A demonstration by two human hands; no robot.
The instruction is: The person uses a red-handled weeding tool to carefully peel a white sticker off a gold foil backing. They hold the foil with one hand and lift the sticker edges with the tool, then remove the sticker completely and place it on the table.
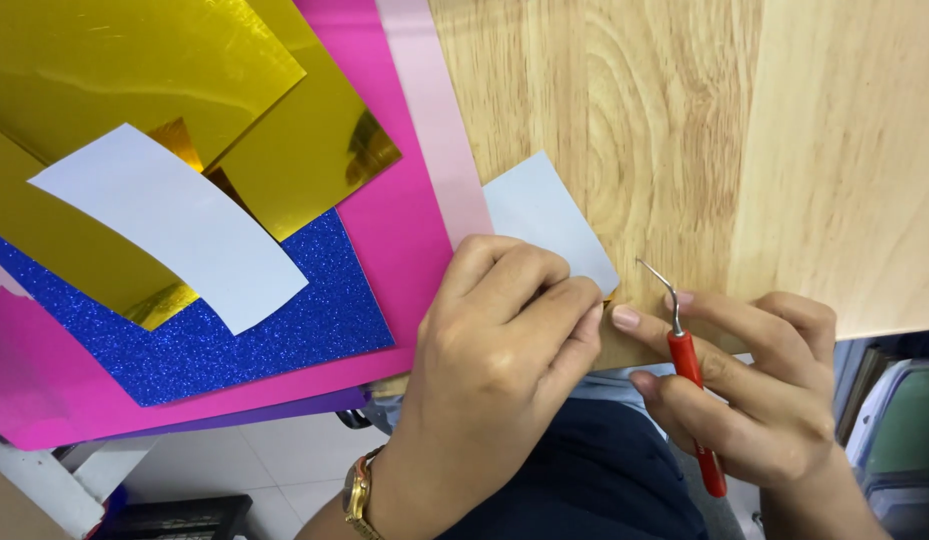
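My left hand [499, 330] pinches the near corner of a small pale blue-white sheet [539, 215] that lies on the wooden table [674, 130] near its front edge. My right hand [754, 385] grips a hook tool with a red handle [692, 385]; its bent metal tip [656, 275] points up just right of the sheet's corner. The thumb of my right hand sits close to my left fingertips.
A stack of craft sheets covers the left: gold foil [134, 60], blue glitter sheet [264, 330], pink sheet [384, 220], with a curled white strip [174, 225] on top. A wristwatch [359, 490] is on my left wrist. A bin [904, 420] stands below right.
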